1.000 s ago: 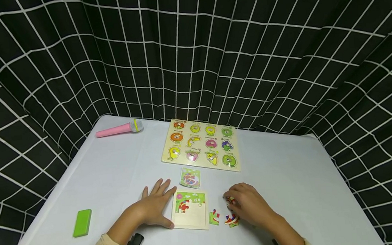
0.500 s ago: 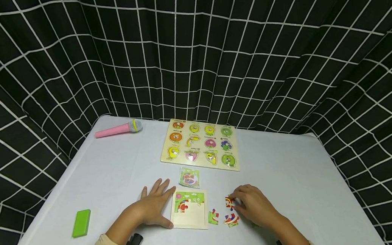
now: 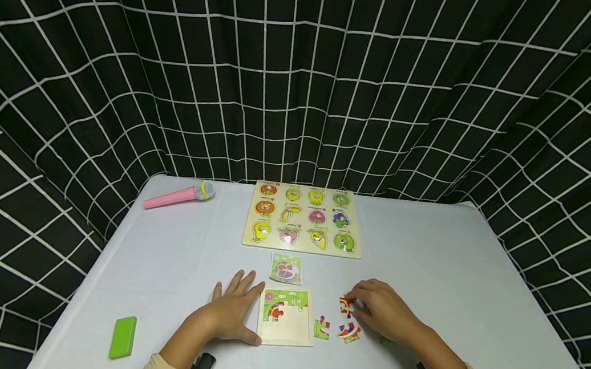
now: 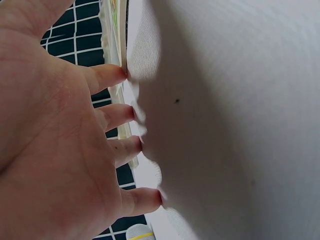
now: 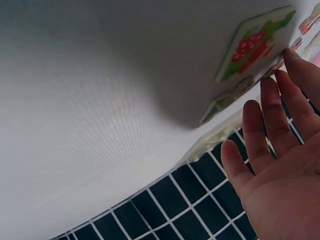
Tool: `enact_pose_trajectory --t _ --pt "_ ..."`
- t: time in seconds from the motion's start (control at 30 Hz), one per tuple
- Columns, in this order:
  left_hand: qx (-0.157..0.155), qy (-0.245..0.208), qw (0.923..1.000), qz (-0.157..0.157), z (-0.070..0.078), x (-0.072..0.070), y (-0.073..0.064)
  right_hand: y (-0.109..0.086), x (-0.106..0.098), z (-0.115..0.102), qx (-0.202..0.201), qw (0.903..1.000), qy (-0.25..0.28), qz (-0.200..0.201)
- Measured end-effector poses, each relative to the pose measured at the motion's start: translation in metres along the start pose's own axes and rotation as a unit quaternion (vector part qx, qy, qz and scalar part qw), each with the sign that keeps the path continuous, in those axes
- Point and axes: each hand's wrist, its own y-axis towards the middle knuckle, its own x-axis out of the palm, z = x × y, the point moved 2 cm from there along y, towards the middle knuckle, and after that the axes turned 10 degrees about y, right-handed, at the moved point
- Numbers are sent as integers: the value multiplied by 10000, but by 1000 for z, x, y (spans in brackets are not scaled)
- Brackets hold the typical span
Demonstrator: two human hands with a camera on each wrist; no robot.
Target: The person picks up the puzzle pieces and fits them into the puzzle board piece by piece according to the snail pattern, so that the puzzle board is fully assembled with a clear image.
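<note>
My left hand [image 3: 232, 314] lies with fingers spread; its thumb and index finger touch the left side of a square wooden puzzle tray [image 3: 295, 328]. Joined pieces fill the tray's upper and left parts, and its lower right shows bare wood. My right hand [image 3: 384, 311] pinches a red, yellow and blue puzzle piece [image 3: 345, 305] at its right edge, on the table right of the tray. Below lie a red, white and blue piece [image 3: 349, 333] and a green and red piece [image 3: 321, 328]. A piece with red dots [image 5: 250, 46] shows in the right wrist view; the right hand mostly hides it from the head view.
Behind the tray lies a small picture card [image 3: 286, 268], then a wooden fruit puzzle board [image 3: 305, 246]. A pink toy microphone [image 3: 173, 197] is at the far left. Nearer stands a green block [image 3: 123, 337]. A black gridded curtain [image 3: 289, 93] encloses the white table [image 3: 424, 255].
My right hand has shifted slightly right, uncovering the red, yellow and blue piece and the one below. Over the last half second both hands stay nearly still.
</note>
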Motion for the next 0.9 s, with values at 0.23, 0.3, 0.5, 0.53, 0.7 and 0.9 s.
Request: enact_pose_trajectory --t 0.23,0.3,0.5,0.53,0.7,0.9 --pt "3 0 10000 24 0 1 0 6 -2 -5 7 10000 -93 12" --pt "0 -23 10000 31 0 0 -1 8 -3 -9 -13 10000 -63 -2" --pt "-30 -82 10000 7 0 0 0 15 -4 -24 -331 9993 123 -133" --pt "-27 -77 10000 6 0 1 0 16 -4 -27 -413 9989 142 -153" --pt "1 -78 10000 18 0 1 1 23 -1 -41 -742 9969 169 -205" --pt "-22 -98 9999 28 0 1 0 32 6 -60 -1023 9942 74 -329"
